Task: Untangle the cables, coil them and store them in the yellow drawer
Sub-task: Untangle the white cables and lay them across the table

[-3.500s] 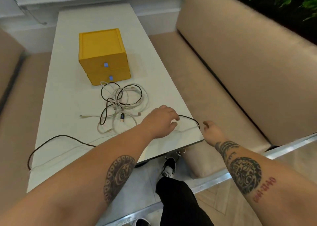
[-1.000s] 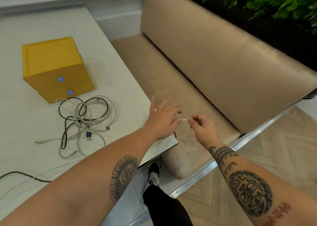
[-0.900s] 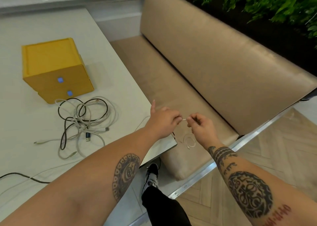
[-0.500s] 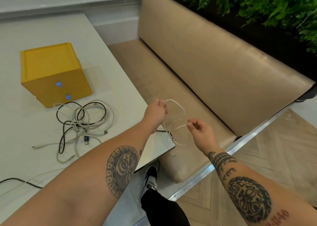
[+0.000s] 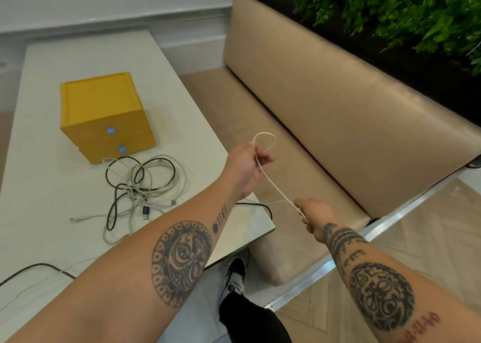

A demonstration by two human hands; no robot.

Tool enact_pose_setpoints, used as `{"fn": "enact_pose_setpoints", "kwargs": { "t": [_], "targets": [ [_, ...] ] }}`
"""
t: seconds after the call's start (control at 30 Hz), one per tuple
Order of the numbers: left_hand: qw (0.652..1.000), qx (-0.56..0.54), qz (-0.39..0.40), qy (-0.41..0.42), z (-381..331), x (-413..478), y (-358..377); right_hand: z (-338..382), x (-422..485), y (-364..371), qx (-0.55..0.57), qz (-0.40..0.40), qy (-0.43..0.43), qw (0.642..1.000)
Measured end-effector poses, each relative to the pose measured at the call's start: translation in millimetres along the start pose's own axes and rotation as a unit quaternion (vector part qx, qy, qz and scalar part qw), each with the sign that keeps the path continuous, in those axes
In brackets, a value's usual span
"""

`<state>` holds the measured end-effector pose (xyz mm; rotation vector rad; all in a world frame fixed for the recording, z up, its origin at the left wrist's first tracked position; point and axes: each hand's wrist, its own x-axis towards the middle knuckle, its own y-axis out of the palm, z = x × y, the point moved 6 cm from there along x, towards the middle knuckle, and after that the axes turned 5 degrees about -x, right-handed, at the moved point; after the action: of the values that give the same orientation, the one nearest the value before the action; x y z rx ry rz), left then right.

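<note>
At frame centre my left hand (image 5: 246, 165) pinches a thin white cable (image 5: 276, 187) in curled fingers. My right hand (image 5: 313, 215), lower right, clamps its taut strand. The tangled cables (image 5: 145, 186) lie at centre left, just below the yellow drawer unit (image 5: 104, 116).

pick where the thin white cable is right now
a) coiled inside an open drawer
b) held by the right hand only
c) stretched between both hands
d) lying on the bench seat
c: the left hand and the right hand each grip the white cable, which runs taut between them beyond the table's edge, with a small loop above the left hand.
</note>
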<state>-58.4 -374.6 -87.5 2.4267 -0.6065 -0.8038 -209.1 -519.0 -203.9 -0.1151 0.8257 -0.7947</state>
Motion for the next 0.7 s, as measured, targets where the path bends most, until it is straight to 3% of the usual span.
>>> {"fn": "enact_pose_setpoints", "kwargs": {
  "t": [0.07,0.17,0.27,0.37,0.43,0.5,0.6,0.7],
  "targets": [
    [0.996,0.081,0.039,-0.013,11.5,-8.3,13.4,-4.0,-1.4,-0.4,-0.006,0.024,0.050,0.998],
    [0.979,0.167,0.109,-0.031,32.8,-17.5,33.4,-5.8,1.4,-4.5,-0.040,0.050,0.043,0.997],
    [0.952,0.253,0.172,-0.017,51.0,-30.0,52.3,-10.7,1.8,-10.0,-0.004,0.077,0.040,0.996],
    [0.876,0.436,0.202,0.045,72.4,-24.4,58.1,-2.2,3.0,-22.1,0.107,0.112,-0.027,0.988],
    [0.798,0.557,0.216,0.082,87.8,-16.2,55.0,7.6,-0.2,-21.9,0.208,0.190,-0.056,0.958],
    [0.735,0.624,0.251,0.087,103.9,-12.5,49.6,14.7,-1.9,-19.6,0.296,0.219,-0.057,0.928],
    [0.690,0.673,0.259,0.063,110.2,-6.3,28.5,10.4,4.4,-15.5,0.303,0.168,-0.060,0.936],
    [0.658,0.719,0.154,0.162,84.6,10.2,-15.8,-17.1,10.4,-13.4,0.238,0.118,-0.036,0.963]
  ]
}}
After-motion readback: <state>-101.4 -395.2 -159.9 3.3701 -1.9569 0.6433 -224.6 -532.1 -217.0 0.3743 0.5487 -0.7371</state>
